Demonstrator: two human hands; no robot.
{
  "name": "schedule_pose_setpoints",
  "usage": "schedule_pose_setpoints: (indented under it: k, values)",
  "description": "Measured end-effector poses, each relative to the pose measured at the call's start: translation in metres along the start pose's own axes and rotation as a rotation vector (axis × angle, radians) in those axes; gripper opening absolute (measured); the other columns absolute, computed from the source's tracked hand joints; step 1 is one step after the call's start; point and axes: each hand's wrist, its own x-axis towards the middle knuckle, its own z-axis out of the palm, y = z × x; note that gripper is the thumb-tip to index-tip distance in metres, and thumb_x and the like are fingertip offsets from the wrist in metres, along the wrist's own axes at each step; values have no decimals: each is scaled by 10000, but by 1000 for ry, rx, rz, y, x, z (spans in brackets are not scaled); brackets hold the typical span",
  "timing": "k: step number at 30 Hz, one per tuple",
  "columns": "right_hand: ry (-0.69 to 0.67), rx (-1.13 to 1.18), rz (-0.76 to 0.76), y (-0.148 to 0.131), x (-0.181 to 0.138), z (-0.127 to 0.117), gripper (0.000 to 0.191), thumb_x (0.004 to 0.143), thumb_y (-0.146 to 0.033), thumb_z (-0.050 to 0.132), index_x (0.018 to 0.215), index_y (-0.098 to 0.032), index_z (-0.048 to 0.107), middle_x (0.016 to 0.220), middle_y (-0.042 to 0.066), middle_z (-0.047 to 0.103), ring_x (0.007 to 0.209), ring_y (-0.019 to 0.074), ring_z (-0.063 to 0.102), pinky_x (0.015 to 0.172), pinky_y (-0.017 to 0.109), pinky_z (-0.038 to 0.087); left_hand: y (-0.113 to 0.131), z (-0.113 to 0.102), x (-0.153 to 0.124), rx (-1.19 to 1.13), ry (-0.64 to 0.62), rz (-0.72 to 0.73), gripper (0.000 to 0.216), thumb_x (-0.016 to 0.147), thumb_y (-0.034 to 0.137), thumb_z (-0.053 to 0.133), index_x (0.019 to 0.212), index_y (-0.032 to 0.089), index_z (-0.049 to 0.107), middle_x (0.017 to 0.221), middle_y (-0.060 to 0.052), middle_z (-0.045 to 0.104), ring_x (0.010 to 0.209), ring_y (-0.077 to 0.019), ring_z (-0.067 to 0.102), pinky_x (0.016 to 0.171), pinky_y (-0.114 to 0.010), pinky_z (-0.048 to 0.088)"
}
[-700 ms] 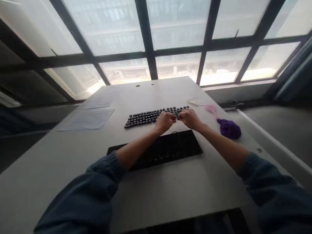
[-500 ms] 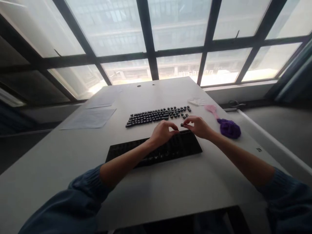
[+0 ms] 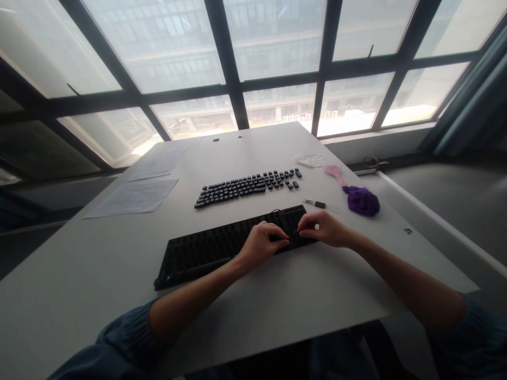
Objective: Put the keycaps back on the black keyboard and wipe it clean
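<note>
A black keyboard [image 3: 206, 245] without its keycaps lies slantwise on the white table. Over its right half, my left hand [image 3: 263, 244] is closed in a pinch, fingertips low over the board; what they hold, if anything, is hidden. My right hand [image 3: 322, 228] pinches a small dark keycap at the keyboard's right end, only a little of it showing. Behind the board, loose black keycaps [image 3: 237, 188] stand in keyboard-like rows, with a few apart at their right end. A wire keycap puller [image 3: 320, 204] with a black middle rests just beyond my right hand.
Paper sheets [image 3: 134, 198] lie at the left of the table [image 3: 99, 274]. On the right are a clear plastic bag [image 3: 310, 160], a pink knitted piece [image 3: 332, 170] and a purple bundle [image 3: 362, 201]. Windows stand behind the table's far edge.
Both hands have come nearer, from the keyboard's back edge to over its right part. The keycap puller has come into sight. My view has shifted slightly.
</note>
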Motion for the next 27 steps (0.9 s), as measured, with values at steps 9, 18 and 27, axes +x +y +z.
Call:
schedule_pose_setpoints:
  k: [9,18,27]
  values:
    - [-7,-31,-9,0,-1,3,111,819,-288,744,837,-178,746,795,34,718,699,160,594,653,288,465,-3,5,-4,52,11,64,55,763,214,837,775,250,797,876,-1,766,855,-187,637,833,-345,484]
    - [-19,-53,-50,-1,-3,3,67,818,-247,751,823,-181,737,827,36,699,730,164,602,674,291,477,3,8,-12,228,23,203,88,832,176,755,773,237,775,909,-15,744,868,-190,574,748,-314,498]
    - [-48,-67,-121,-2,-4,2,39,846,-226,726,831,-193,737,881,45,722,798,180,631,694,295,475,2,9,-13,255,8,213,81,860,203,726,802,230,775,904,-32,734,878,-198,577,766,-327,505]
